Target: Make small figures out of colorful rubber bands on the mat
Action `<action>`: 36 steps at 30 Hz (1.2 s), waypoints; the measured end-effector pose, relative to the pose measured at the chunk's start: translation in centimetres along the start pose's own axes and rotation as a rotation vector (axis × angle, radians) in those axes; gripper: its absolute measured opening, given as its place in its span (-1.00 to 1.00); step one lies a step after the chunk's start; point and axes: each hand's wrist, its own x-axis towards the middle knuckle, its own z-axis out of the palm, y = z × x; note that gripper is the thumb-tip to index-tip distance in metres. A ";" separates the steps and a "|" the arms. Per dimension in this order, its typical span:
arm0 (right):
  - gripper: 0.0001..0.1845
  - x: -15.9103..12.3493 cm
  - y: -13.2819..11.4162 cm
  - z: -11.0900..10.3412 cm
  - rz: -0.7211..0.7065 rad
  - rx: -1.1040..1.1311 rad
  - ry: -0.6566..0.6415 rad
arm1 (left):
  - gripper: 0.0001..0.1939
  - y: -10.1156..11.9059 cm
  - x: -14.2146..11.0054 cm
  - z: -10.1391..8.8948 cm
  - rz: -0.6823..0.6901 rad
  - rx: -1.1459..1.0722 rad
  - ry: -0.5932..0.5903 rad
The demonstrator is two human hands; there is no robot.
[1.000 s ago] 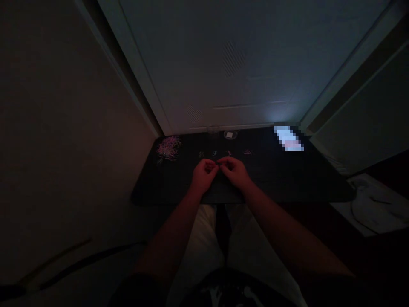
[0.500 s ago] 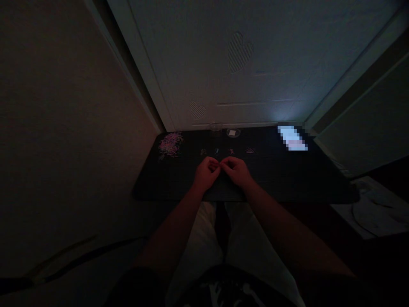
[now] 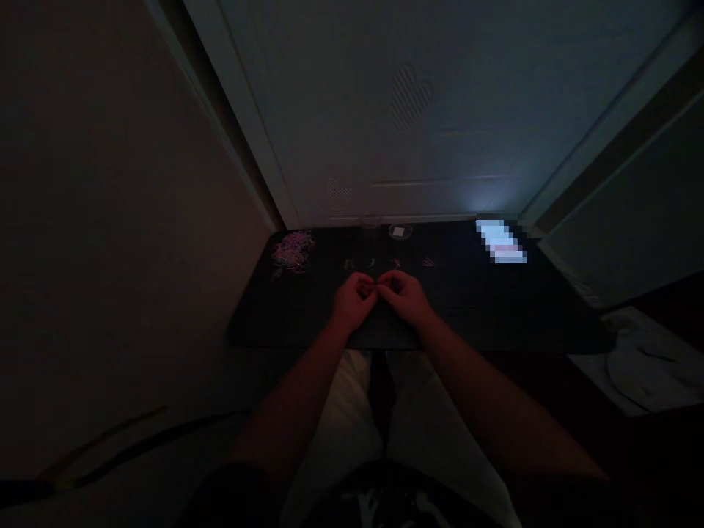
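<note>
My left hand (image 3: 353,301) and my right hand (image 3: 403,295) meet over the dark table (image 3: 495,315), fingertips pinched together. Whatever lies between them is too small and dim to make out. Just beyond my fingers is a row of small groups of thin pieces: a pale group (image 3: 348,264), a bluish group (image 3: 372,262), a pink group (image 3: 396,263) and another pinkish group (image 3: 428,262). To the left is a larger heap of thin pink and pale pieces (image 3: 293,251), whose kind I cannot tell.
Along the table's back edge stand a clear round container (image 3: 370,224) and a round lid-like dish (image 3: 400,232) with a white square. A glowing, blurred-out screen (image 3: 500,240) lies at the back right. A white panelled door (image 3: 330,110) with heart reliefs rises behind the table.
Both hands stay together at nearly the same spot, with only slight finger movement. The view has shifted a little.
</note>
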 end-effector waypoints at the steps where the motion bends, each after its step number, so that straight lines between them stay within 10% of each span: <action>1: -0.84 0.0 0.0 0.1 -0.005 -0.023 -0.012 | -0.80 -0.1 0.0 0.0 0.003 0.001 -0.001; 36: -0.85 0.1 0.4 -0.1 0.013 -0.033 0.032 | -0.86 0.3 -0.1 0.0 0.021 0.129 -0.050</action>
